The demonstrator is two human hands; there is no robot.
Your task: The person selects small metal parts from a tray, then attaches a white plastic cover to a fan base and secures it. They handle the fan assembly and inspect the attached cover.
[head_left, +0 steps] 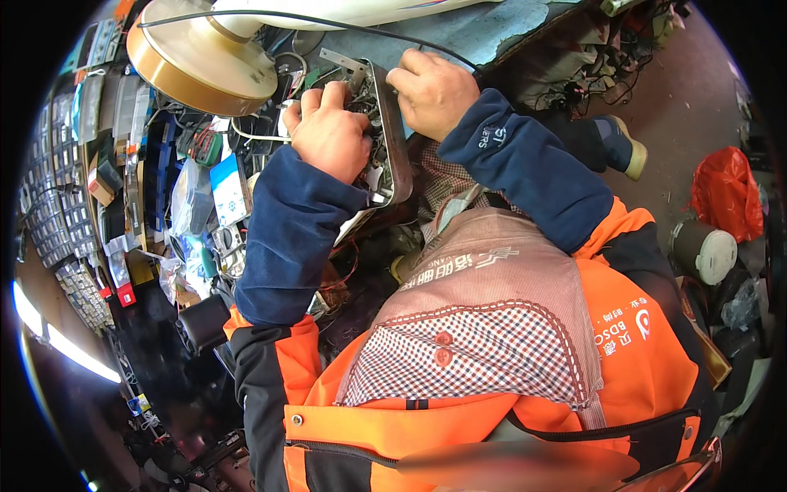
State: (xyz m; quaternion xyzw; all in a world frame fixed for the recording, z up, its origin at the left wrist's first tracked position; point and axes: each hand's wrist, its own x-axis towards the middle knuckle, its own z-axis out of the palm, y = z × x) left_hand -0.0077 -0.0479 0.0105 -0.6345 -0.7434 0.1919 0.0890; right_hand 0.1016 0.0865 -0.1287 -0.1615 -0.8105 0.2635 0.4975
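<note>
Nearest is the orange-and-black jacket (639,328) and the apron (467,262) over it, with a long metal case (399,168) just past the apron, open side up and crowded with small dark parts. The left hand (332,138) reaches over the opening, fingers bent down among those parts; the right hand (434,92) sits at the outer side of the right wall, fingers curled – the fingertips of both are too hidden to tell whether either is clamped on anything.

The case looks like thin, stiff sheet metal: it should keep its shape under a firm hold, with moderate weight from what it contains. Its bare sides would probably be slippery, and the rim may be sharp. The contents look far more fragile than the shell, so the sound hold is low on the two long outer walls – or at the rounded near corner – rather than by the bracket (343,60) jutting from the far end.

Farther off, a big white disc (193,53) with a gold-coloured edge stands left of that end, and a black cable (361,27) crosses above a pale blue sheet (447,37)
</note>
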